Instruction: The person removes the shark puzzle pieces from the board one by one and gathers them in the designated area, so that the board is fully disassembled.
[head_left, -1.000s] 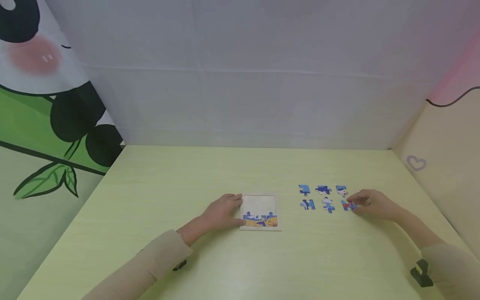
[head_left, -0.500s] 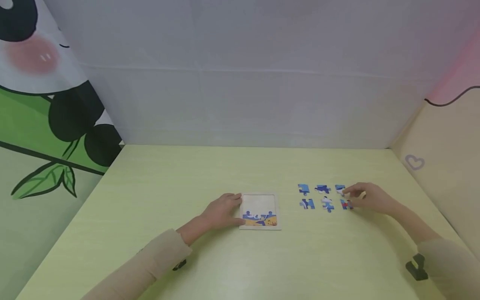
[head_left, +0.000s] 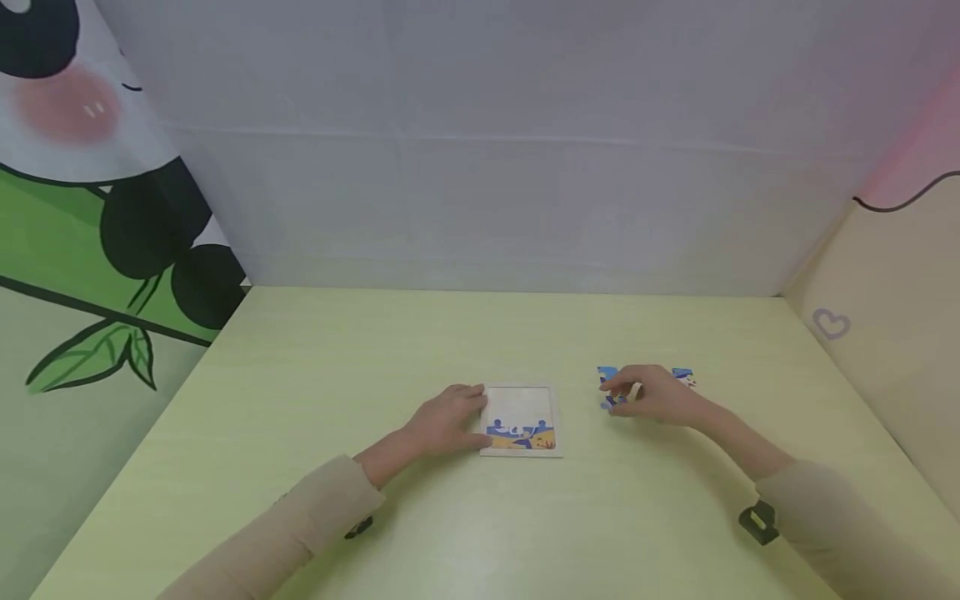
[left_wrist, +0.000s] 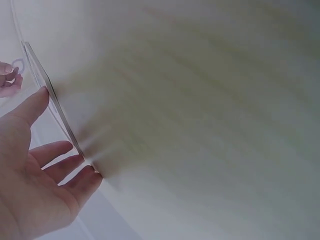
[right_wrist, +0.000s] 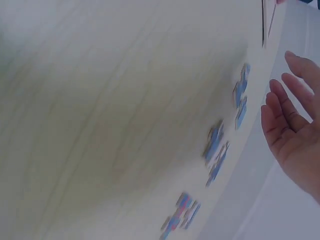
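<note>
One table (head_left: 315, 400) carries one puzzle board (head_left: 520, 420) near the middle. Two hands work there. The left hand (head_left: 448, 423), fingers straight, rests against the board at its 9 o'clock edge. The right hand (head_left: 651, 393) hovers relaxed, holding nothing, over the loose pieces (right_wrist: 215, 148) at 3 o'clock from the board; six are counted in the right wrist view.

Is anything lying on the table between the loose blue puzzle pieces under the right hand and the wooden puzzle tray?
Nothing visible does. Bare pale green table separates the loose blue jigsaw pieces under the right hand from the square wooden puzzle tray, whose left edge the left hand touches.
</note>
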